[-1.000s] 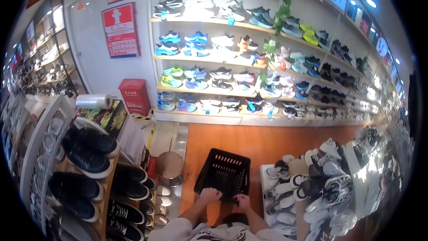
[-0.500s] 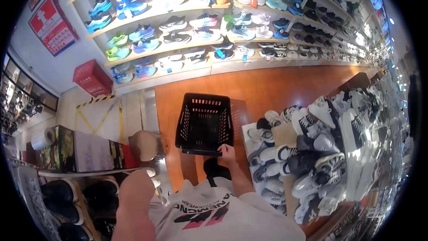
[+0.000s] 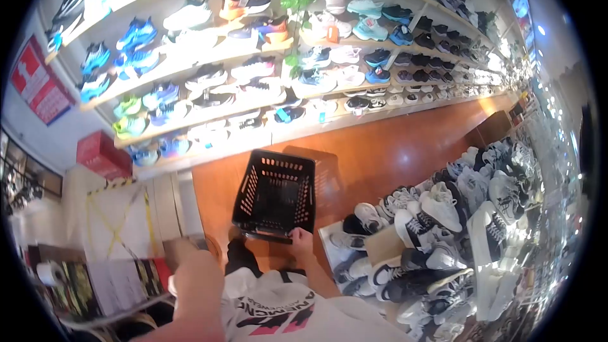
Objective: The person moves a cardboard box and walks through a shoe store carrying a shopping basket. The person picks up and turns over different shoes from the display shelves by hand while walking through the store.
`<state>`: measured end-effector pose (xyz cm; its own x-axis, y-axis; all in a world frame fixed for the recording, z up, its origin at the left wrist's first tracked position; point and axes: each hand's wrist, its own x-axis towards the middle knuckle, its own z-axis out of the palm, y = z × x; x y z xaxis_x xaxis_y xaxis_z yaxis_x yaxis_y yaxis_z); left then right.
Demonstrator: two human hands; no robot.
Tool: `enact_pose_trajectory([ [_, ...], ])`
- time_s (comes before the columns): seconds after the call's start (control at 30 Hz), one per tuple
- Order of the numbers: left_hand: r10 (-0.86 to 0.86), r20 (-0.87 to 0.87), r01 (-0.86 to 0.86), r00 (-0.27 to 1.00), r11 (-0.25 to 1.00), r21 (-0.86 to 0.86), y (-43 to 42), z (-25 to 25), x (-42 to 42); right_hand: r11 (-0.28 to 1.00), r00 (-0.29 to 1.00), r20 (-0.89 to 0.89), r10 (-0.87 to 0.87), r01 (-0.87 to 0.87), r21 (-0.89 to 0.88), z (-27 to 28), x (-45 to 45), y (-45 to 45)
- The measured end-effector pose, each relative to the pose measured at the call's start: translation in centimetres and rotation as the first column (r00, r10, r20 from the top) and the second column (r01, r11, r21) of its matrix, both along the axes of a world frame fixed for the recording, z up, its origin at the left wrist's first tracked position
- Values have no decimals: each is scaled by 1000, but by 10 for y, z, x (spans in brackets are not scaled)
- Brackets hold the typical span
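Observation:
A black plastic basket (image 3: 275,193) with slotted sides hangs in front of my body over the orange wooden floor. I see nothing inside it. My right hand (image 3: 301,239) is closed on its near rim, at the right corner. My left hand (image 3: 183,250) is off the basket, at the lower left near a round stool; its fingers are blurred, so I cannot make out whether they are apart. My left forearm is raised close to the camera.
Wall shelves (image 3: 209,123) full of sports shoes run across the back. A low display of white and black shoes (image 3: 437,212) stands on the right. A red box (image 3: 104,155), yellow floor tape and a patterned box (image 3: 79,288) are on the left.
My left hand has let go of the basket and moved left. The view has turned and come nearer the shelves and shoe display. My right hand has stayed on the basket.

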<state>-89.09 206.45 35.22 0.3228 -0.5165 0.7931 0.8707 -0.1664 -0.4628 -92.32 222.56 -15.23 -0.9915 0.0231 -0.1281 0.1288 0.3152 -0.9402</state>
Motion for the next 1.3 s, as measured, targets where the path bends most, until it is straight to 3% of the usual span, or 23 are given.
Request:
enact_pose_trajectory([
  [0.03,88,103,-87,991,996,-22,-13,-7,-12,999,1000,-17,-2,3,42,1,-10,-1],
  [0.07,243,316,-229,917,970,-82,-36,-12,-34,994,998,15,-66,67,-85,8,-21,-6],
  [0.1,37,433,36,901,987,-158,-50,-19,-46,994,996,9,-85,85,-69,3,-35,-8],
  [0.13,31,726,231,687,938,-259,-73,-23,-33,994,995,7,-103,103,-42,-2,-42,-8],
  [0.27,-254,572,426,780,885,-187,-142,-22,-117,975,974,32,-222,222,4,-2,-71,-20],
  [0.43,-315,402,407,860,897,-169,-206,-20,-179,911,914,-100,-393,402,95,-15,-98,-58],
  [0.5,-323,286,370,902,920,-130,-234,-29,-195,892,889,81,-451,447,67,-21,-96,-61],
  [0.53,-322,225,353,920,929,-109,-248,-38,-202,885,885,58,-463,464,-18,-28,-99,-62],
  [0.63,-331,55,334,942,940,-66,-266,-57,-227,866,858,162,-487,499,-42,9,-115,-71],
  [0.67,-322,62,324,945,945,-41,-269,-56,-236,857,849,178,-498,513,-46,14,-119,-73],
  [0.77,-271,302,296,914,955,-38,-241,-74,-262,837,831,193,-522,542,-68,7,-132,-75],
  [0.8,-218,427,272,878,960,-70,-227,-85,-272,820,811,207,-547,569,-66,-7,-133,-71],
  [0.87,-8,693,239,721,942,-237,-186,-120,-298,823,825,52,-563,565,-54,-28,-135,-65],
  [0.93,249,815,310,524,835,-454,-129,-184,-331,803,799,222,-559,588,-96,-22,-137,-61],
  [1.0,443,807,494,390,639,-589,-60,-295,-363,753,752,301,-586,643,-139,-16,-140,-58],
  [1.03,572,681,447,458,514,-732,-35,-339,-366,809,794,196,-576,588,-7,-7,-142,-53],
  [1.07,595,659,565,461,376,-734,-19,-379,-362,839,837,88,-540,527,136,1,-146,-45],
  [1.1,676,506,643,536,62,-764,-9,-427,-362,846,839,113,-533,523,103,3,-149,-39],
  [1.13,678,347,594,649,-166,-787,-6,-458,-362,834,829,95,-551,544,89,2,-150,-33],
  [1.2,693,16,487,720,-490,-723,-9,-471,-359,798,780,170,-602,595,97,6,-151,-24],
  [1.3,699,21,528,714,-519,-672,17,-457,-367,658,645,226,-730,753,-21,10,-156,-4],
])
